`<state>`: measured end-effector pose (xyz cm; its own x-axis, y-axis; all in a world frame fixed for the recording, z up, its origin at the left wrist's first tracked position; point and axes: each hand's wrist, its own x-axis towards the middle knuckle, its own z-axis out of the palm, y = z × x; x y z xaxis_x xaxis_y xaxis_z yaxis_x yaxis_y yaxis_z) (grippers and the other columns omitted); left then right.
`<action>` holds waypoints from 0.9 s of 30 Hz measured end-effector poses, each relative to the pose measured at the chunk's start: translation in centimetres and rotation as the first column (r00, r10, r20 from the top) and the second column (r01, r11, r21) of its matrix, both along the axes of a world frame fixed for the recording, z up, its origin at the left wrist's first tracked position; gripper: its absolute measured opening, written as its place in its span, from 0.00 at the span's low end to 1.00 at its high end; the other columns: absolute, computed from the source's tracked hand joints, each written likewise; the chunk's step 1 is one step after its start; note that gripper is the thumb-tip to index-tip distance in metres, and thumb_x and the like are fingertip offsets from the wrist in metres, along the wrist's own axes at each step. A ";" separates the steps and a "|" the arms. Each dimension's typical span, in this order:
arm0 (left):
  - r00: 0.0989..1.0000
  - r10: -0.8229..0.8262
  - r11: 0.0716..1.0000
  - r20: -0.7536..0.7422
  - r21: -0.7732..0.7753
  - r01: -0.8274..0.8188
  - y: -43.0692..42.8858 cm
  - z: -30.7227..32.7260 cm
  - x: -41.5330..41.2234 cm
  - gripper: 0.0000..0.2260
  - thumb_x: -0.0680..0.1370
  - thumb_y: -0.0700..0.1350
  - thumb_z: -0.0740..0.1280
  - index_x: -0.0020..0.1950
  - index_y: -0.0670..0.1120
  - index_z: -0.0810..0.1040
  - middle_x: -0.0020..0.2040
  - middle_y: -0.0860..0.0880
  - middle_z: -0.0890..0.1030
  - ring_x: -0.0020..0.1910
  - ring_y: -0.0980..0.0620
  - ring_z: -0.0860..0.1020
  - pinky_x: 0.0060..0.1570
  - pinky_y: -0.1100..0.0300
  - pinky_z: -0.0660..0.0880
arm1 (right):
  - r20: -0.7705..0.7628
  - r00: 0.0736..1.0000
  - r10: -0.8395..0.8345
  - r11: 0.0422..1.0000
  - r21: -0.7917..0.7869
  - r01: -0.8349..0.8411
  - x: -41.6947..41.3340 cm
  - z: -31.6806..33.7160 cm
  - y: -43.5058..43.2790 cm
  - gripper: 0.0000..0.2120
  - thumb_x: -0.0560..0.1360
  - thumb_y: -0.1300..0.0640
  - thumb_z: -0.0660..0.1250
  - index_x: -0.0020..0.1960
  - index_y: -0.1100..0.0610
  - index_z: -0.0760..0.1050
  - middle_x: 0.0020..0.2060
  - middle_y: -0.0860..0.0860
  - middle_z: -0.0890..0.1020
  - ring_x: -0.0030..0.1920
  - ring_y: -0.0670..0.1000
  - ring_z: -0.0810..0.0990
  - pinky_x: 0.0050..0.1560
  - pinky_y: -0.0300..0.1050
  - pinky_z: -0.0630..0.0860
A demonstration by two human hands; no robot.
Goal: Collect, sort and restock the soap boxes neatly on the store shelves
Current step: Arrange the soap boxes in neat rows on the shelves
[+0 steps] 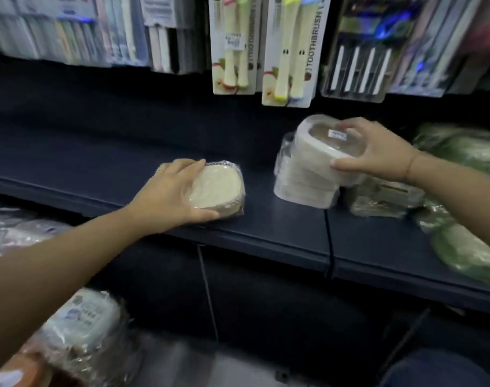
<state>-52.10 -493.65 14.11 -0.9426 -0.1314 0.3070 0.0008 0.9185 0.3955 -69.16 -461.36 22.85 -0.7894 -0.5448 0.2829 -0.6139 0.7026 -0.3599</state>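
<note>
Left hand [176, 191] grips a wrapped soap box [218, 188] on the shelf [98, 163], left of the stack [302, 180]; right hand [377, 152] clasps the tilted top box [324, 138] upon it. Squaring edges before release should steady it.

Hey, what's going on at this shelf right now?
A person is restocking wrapped soap boxes on a dark shelf. The left hand grips a cream soap box lying flat on it. The right hand holds a white soap box, tilted, atop a stack of similar ones. Toothbrush packs hang above.
</note>
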 end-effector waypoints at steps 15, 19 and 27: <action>0.990 -0.143 0.949 -0.004 0.282 0.138 -4.3 -3.4 -6.4 0.35 0.58 0.65 0.74 0.65 0.60 0.76 0.70 0.66 0.61 0.70 0.68 0.60 0.66 0.68 0.57 | -0.007 0.993 -0.115 0.968 0.224 0.114 -14.1 -0.6 -4.8 0.25 0.79 0.49 0.65 0.74 0.49 0.66 0.74 0.53 0.66 0.73 0.55 0.64 0.74 0.46 0.57; 0.982 -0.188 0.933 0.017 0.317 0.173 -4.5 -3.0 -6.3 0.38 0.58 0.65 0.74 0.67 0.59 0.75 0.72 0.65 0.58 0.72 0.68 0.58 0.68 0.67 0.57 | -0.058 0.975 -0.214 0.962 0.158 0.220 -11.1 -1.2 -6.6 0.23 0.80 0.53 0.63 0.74 0.53 0.66 0.69 0.57 0.72 0.67 0.59 0.71 0.67 0.47 0.66; 0.945 -0.242 0.965 0.220 0.159 0.210 -9.0 -3.7 -5.4 0.58 0.55 0.85 0.53 0.78 0.61 0.41 0.76 0.67 0.45 0.75 0.64 0.46 0.76 0.55 0.50 | -0.188 0.963 0.194 0.973 0.164 -0.164 7.8 -8.8 -17.8 0.28 0.75 0.40 0.59 0.71 0.52 0.70 0.64 0.52 0.75 0.64 0.56 0.71 0.64 0.53 0.69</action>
